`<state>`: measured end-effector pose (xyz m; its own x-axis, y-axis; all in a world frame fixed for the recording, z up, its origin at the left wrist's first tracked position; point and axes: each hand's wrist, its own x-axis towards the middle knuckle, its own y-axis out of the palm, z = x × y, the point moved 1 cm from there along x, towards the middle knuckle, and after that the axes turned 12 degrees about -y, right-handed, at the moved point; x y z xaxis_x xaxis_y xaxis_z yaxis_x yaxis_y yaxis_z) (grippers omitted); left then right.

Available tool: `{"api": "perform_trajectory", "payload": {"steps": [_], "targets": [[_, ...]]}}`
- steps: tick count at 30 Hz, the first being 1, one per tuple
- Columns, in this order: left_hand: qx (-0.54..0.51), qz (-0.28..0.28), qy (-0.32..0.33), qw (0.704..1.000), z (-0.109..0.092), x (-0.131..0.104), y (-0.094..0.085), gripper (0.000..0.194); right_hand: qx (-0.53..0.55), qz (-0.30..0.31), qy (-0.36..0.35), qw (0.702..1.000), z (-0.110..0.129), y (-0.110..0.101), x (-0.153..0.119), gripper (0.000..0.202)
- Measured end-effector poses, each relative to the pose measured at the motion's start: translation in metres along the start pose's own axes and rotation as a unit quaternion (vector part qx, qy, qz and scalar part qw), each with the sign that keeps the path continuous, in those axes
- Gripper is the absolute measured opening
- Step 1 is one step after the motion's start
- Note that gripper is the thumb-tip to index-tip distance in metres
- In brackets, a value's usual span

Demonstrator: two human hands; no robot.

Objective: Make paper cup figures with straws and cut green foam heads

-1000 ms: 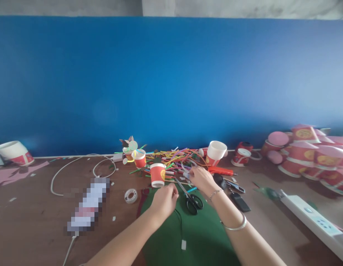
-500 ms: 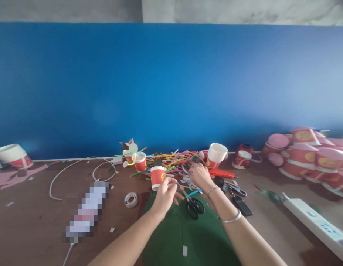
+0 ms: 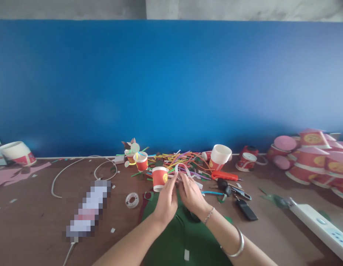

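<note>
Head view, lower centre of frame: left hand (image 3: pixel 166 199) and right hand (image 3: pixel 191 194) pressed close together, both pinching a pale bent strip (image 3: pixel 181 168) into a loop (probably a straw or pipe cleaner). Likely mid-bend; next called for a firm pinch. Just left, a red paper cup (image 3: pixel 159 178). Below, green felt (image 3: pixel 182 236). Fingertip grip hard to make out.

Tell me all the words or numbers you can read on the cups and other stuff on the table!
No text here can be read.
Red paper cup by the hands: a yellow round mark, too blurred to read.
Stacked cups at the right: yellow round marks, too small to read.
Tipped cup at the far left: red band, nothing legible.
Flat thing beside the tape roll: blurred out.
</note>
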<state>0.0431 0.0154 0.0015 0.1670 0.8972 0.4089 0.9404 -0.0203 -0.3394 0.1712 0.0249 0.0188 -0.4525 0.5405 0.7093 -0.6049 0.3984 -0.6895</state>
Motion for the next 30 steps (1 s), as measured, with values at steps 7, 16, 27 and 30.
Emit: {"api": "perform_trajectory", "payload": {"steps": [7, 16, 27, 30], "targets": [[0.084, 0.001, 0.055, 0.995, -0.002, -0.001, -0.002, 0.038, 0.007, -0.035, -0.002, 0.999, -0.006, 0.009, -0.01, 0.038], [0.117, -0.053, 0.063, 0.99, -0.003, -0.002, -0.006, 0.034, 0.017, -0.039, 0.002, 0.999, 0.001, 0.007, -0.011, 0.03], [0.139, -0.061, 0.064, 0.986, -0.006, -0.002, -0.009, 0.023, 0.026, -0.052, 0.001, 0.998, 0.003, 0.008, -0.015, 0.032], [0.136, -0.074, 0.042, 0.987, -0.007, -0.001, -0.011, 0.016, 0.037, -0.042, -0.019, 0.998, 0.004, 0.007, -0.015, 0.033]]}}
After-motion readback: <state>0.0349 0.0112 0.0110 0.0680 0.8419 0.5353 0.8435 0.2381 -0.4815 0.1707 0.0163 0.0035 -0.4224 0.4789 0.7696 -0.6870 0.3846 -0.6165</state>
